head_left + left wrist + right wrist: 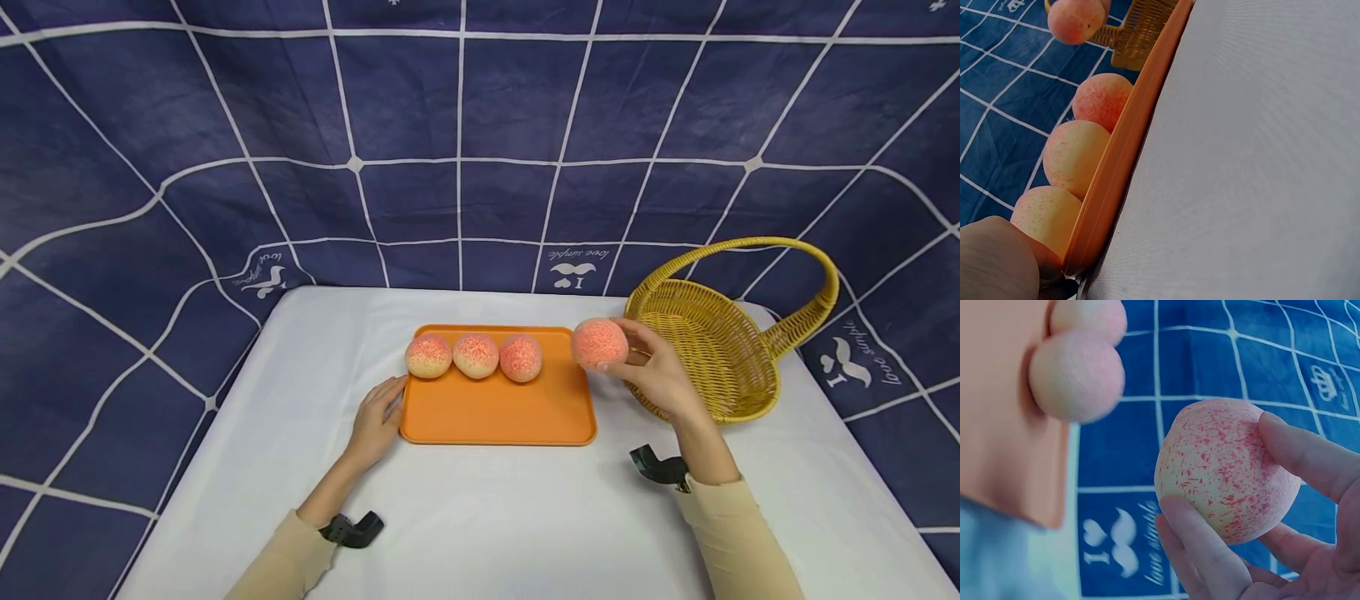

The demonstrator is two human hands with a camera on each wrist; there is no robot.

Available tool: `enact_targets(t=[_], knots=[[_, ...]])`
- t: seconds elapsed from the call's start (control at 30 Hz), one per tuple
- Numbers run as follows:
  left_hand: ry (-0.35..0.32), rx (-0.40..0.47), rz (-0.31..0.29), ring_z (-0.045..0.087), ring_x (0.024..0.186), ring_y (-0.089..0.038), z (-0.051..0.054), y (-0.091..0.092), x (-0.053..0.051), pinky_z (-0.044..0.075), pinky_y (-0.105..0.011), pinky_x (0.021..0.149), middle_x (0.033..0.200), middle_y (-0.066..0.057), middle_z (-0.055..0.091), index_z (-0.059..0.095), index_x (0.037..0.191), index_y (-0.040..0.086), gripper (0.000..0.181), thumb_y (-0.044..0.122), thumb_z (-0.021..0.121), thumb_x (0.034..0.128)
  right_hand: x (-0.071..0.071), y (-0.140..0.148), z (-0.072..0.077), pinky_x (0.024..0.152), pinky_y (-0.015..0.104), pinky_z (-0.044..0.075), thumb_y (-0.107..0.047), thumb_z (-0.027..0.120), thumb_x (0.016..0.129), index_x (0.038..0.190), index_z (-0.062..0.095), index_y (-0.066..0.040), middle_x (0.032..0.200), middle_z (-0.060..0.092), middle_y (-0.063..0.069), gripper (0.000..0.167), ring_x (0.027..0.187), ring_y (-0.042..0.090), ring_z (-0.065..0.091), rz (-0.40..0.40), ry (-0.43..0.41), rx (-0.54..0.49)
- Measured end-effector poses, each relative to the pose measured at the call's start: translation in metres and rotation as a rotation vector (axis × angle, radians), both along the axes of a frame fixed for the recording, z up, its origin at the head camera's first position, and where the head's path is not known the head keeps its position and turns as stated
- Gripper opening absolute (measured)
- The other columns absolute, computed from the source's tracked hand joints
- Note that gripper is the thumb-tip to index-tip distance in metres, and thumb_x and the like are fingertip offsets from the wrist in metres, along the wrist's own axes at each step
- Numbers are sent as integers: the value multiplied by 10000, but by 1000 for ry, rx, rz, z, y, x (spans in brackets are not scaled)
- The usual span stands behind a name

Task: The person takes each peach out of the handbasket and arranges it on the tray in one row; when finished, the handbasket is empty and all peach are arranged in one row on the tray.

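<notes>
My right hand [660, 375] holds a pink-speckled peach [600, 343] between thumb and fingers, above the right edge of an orange tray [498, 417]. The right wrist view shows this held peach [1222, 472] up close, the thumb on one side and the fingers on the other. Three more peaches sit in a row along the tray's back half: a left one [428, 357], a middle one [476, 357] and a right one [521, 358]. Against the tray's left edge rests my left hand [375, 421], its fingers fairly straight; the left wrist view partly hides its fingertips.
A yellow wicker basket [765, 387] with a tall arched handle stands right of the tray, just behind my right hand. White cloth [480, 517] covers the table. A dark blue curtain [495, 200] with white lines hangs along the back and sides.
</notes>
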State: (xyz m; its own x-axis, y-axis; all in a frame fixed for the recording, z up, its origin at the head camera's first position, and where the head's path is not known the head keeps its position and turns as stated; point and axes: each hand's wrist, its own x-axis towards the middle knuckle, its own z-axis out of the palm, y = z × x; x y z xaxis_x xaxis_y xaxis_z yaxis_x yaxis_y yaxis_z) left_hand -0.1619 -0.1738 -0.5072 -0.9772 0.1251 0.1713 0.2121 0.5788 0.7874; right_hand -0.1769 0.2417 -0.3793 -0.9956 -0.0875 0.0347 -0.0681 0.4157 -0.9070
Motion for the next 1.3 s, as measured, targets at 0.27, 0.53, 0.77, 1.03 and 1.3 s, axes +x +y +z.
enact_targets(t=[0.27,0.53,0.77,1.03,1.3], knots=[[-10,-2,-3,323,1430,-388,-1,-1,0,204,-565,1191,1490,-227,435,442,1429,-49,464,5,503,972,-24,-16,-30,748,188,567,-22,754,793,1447,424,-28,1305,514,295,733,939,128,605,-10,-115,-86],[2,14,5,335,1420,-394,-3,-1,1,214,-565,1187,1478,-233,449,457,1414,-59,455,0,506,965,-39,-24,-53,779,349,613,3,745,786,1434,431,-7,1272,519,307,720,851,109,620,-20,-191,-104],[16,10,12,342,1418,-393,-5,-1,0,210,-559,1189,1473,-231,457,465,1406,-65,452,-4,506,960,-45,-30,-60,732,237,590,-2,741,784,1420,451,-12,1300,516,309,699,940,204,613,-40,-199,-53],[12,3,1,333,1423,-394,-2,0,-1,201,-560,1192,1482,-233,444,453,1417,-60,458,-6,498,964,-45,-31,-61,741,245,588,-10,749,784,1418,457,-22,1300,488,282,698,952,228,585,-52,-229,-41],[18,7,-5,337,1419,-397,-3,-1,0,201,-555,1192,1477,-238,448,452,1413,-69,458,-5,500,963,-45,-33,-65,749,251,561,-70,771,787,1450,434,-33,1329,502,284,746,1074,312,561,-56,-218,5]])
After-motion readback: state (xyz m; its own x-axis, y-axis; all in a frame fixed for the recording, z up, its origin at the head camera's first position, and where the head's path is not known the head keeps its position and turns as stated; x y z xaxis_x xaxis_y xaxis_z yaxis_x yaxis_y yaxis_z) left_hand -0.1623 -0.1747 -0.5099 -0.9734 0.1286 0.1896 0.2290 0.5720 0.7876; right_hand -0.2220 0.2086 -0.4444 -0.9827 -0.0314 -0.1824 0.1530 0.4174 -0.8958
